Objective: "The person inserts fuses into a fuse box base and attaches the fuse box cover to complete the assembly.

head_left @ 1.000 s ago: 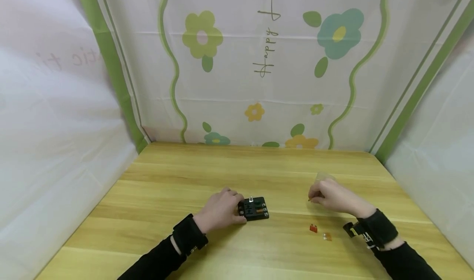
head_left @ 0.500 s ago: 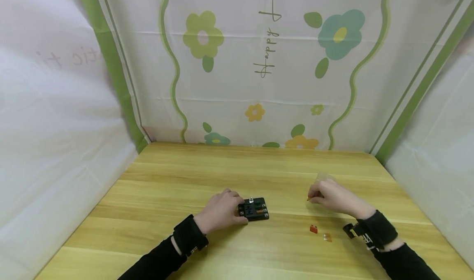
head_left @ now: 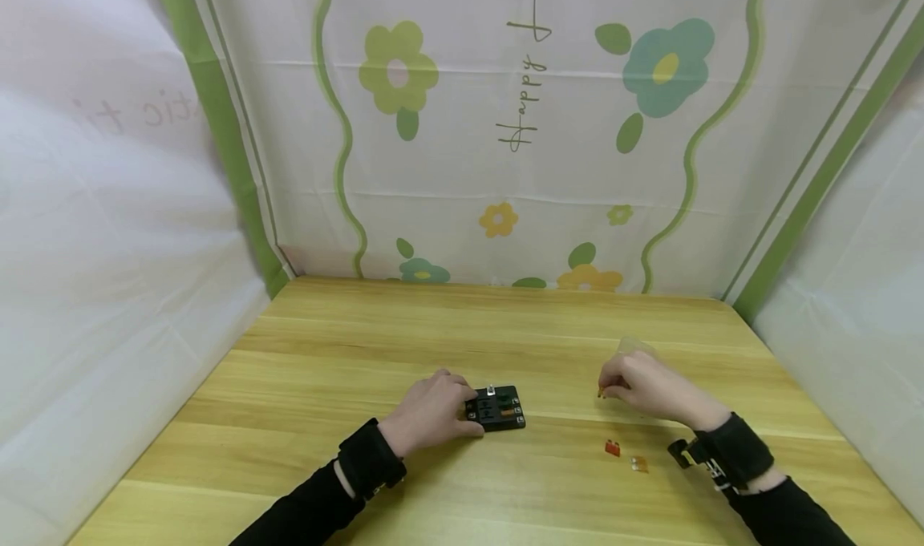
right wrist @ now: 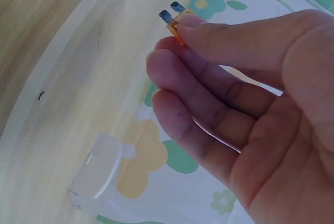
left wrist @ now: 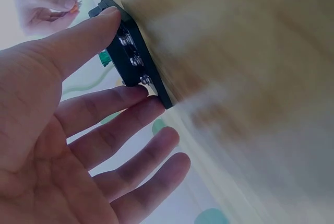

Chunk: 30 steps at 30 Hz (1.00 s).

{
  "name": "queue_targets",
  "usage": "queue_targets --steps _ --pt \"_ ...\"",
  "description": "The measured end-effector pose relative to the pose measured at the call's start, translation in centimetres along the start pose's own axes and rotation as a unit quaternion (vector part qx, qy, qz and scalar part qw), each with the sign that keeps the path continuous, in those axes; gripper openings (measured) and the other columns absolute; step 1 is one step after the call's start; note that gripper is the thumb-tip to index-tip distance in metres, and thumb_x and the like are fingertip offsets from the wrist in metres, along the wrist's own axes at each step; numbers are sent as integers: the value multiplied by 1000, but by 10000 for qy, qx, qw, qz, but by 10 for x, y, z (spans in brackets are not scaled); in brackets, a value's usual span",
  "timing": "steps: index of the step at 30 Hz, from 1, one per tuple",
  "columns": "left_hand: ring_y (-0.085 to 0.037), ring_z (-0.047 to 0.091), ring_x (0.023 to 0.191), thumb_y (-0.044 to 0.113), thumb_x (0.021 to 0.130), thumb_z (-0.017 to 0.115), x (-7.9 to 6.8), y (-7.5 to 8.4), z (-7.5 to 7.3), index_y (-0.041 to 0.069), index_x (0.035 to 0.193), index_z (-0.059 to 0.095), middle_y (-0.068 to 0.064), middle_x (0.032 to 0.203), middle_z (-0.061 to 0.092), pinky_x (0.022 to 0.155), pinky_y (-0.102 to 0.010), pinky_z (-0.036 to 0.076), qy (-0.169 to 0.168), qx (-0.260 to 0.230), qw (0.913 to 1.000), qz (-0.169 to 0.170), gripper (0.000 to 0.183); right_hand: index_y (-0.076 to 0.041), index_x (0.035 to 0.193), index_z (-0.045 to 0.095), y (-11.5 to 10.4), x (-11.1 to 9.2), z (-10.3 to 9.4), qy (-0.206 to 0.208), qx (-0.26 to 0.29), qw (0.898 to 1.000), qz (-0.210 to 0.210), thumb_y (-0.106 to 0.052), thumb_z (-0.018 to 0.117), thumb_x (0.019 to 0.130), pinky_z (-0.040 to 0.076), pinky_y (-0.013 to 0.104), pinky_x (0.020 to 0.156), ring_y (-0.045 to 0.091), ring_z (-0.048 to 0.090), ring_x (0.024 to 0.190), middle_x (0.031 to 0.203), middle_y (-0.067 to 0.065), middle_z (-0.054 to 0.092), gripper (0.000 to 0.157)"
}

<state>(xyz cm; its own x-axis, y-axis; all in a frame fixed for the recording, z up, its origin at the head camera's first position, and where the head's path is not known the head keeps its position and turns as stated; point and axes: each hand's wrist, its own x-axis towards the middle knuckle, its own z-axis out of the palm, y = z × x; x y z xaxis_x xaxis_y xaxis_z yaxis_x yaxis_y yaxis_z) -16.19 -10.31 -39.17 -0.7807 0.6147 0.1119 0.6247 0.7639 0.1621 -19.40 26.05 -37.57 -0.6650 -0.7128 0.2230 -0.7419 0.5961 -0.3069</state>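
My left hand (head_left: 431,412) grips a black fuse block (head_left: 505,420) by its near-left end, thumb on one edge and fingertips on the other. A green blade fuse (left wrist: 105,58) sits in the block, and an orange one (head_left: 507,411) shows there too. To the right, my right hand (head_left: 646,382) pinches an orange blade fuse (right wrist: 176,24) between thumb and forefinger, its two metal prongs sticking out. That fuse is held above the table, apart from the block. A red blade fuse (head_left: 612,447) and a clear-orange one (head_left: 639,464) lie on the table below the right hand.
A clear plastic cover (right wrist: 96,169) lies on the wooden table (head_left: 346,337) beyond the right hand, partly hidden by it in the head view. Patterned white cloth (head_left: 447,169) hangs behind the table and at both sides.
The orange fuse in my right fingers has turned slightly and shows more below the fingertips. My left hand stays on the fuse block, which has hardly moved.
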Motion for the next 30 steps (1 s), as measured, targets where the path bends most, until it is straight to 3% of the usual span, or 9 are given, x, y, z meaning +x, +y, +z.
queue_targets --steps 12,20,27,30 --pt "-13 55 88 48 79 73 -1 2 -1 11 115 69 1 105 65 65 -24 42 -40 -246 9996 -133 51 -19 87 70 -7 2 3 36 -101 9999 -36 -6 69 85 45 23 62 2 58 72 81 -12 62 13" --pt "-4 46 60 45 80 72 0 2 -2 15 98 70 11 78 59 54 -20 36 -62 -423 9991 -70 35 -17 86 69 -11 4 6 95 -144 9998 -137 -2 69 84 45 24 63 3 58 72 81 -10 62 15" --pt "-5 46 60 45 82 71 0 3 -3 15 98 69 11 76 58 55 -21 36 -122 -373 9992 -71 34 -17 87 69 -12 8 6 83 -203 9997 -89 -3 68 85 45 25 64 4 58 74 82 -10 62 14" --pt "-5 42 57 45 82 70 -1 2 -2 18 87 65 13 69 52 53 -21 34 -97 -346 9994 -17 28 -16 88 70 -11 8 7 110 -233 9997 -33 -3 68 85 45 25 64 4 58 73 82 -10 62 13"
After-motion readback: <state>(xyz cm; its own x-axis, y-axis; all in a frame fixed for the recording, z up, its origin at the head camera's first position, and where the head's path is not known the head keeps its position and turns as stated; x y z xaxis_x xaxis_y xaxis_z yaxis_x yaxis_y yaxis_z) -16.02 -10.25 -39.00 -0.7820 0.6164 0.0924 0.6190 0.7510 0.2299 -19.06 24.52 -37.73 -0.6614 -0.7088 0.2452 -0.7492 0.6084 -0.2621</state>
